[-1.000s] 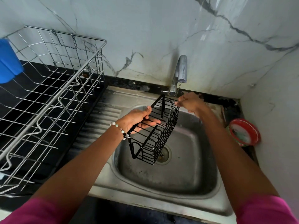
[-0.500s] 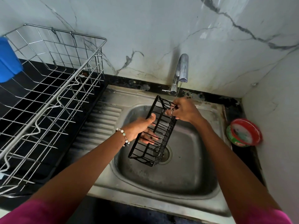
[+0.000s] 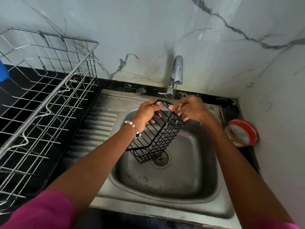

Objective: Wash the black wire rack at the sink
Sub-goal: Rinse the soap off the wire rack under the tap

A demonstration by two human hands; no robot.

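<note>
Rack (image 3: 158, 138) raised under tap (image 3: 177, 73) trickle; black grid tilted, both hands' fingers (image 3: 156, 107) curled gripping top edge.

The rear wall (image 3: 148, 30) is pale marble-look panelling with dark grey veins; a second panel of the same finish (image 3: 280, 113) meets it at the right corner. The black countertop (image 3: 19, 90) runs along the wall base. A steel wire dish rack (image 3: 49, 90) stands on it at left. A red-rimmed round container (image 3: 241, 133) sits in the right corner. Lighting is soft and diffuse.
</note>
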